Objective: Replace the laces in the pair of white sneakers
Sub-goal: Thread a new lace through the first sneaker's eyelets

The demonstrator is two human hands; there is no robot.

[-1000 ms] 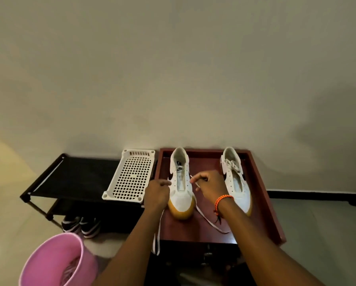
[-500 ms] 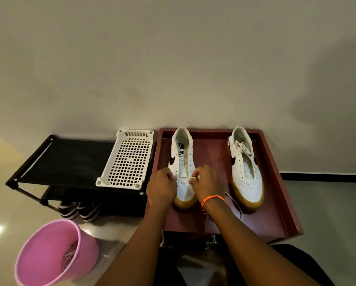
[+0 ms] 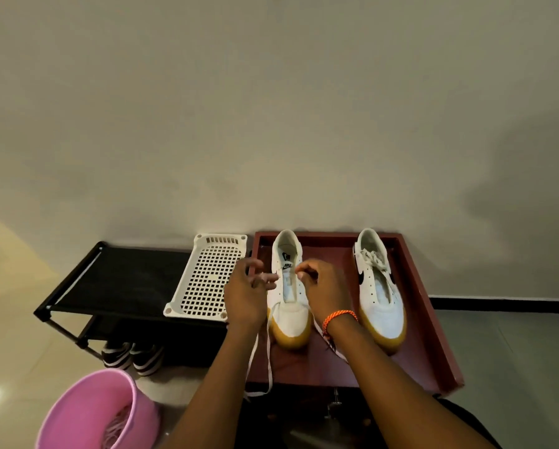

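Two white sneakers with gum soles stand in a dark red tray (image 3: 435, 335), toes toward me. The left sneaker (image 3: 290, 314) has open eyelets, and a white lace (image 3: 268, 361) runs across its lowest eyelets and hangs in a loop over the tray's front edge. My left hand (image 3: 244, 298) is at this shoe's left side, its blurred fingers seeming to pinch the lace. At the shoe's upper right eyelets, my right hand (image 3: 325, 288), with an orange wristband, pinches the other lace end. The right sneaker (image 3: 381, 293) is laced and untouched.
A white perforated plastic basket (image 3: 206, 278) lies on a black shoe rack (image 3: 119, 277) left of the tray. Dark striped shoes (image 3: 132, 356) sit under the rack. A pink bucket (image 3: 87, 413) stands on the floor at lower left. A plain wall rises close behind.
Both hands rose from the left sneaker's toe area toward its upper eyelets. The lace loop now hangs over the tray's front. The camera view has shifted.
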